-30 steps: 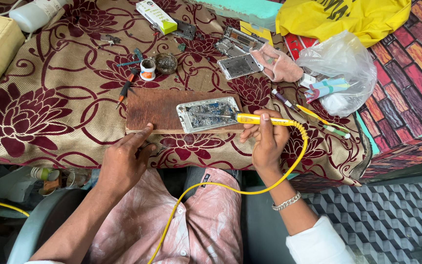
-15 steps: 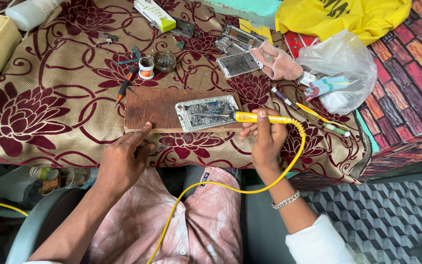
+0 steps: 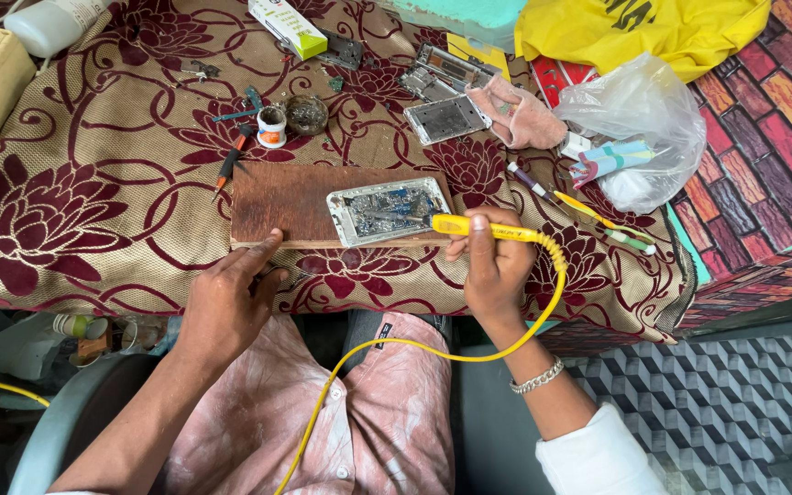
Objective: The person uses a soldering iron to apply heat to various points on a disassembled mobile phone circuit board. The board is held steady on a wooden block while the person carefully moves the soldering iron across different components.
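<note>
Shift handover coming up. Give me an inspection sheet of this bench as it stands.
Surface: table under a floral cloth, with a wooden board at its near edge.
Job's things: opened phone on the board; yellow soldering iron, tip at the phone's right edge.
Clutter: two phone frames, small pots, screwdriver, box, pink cloth, plastic bag, tools beside it.
Grippers: right hand grips the iron; left hand rests at the board's near edge, empty.
Cables: yellow cord loops from the iron over the lap.
Surroundings: brick-pattern wall, patterned floor, grey chair.
</note>
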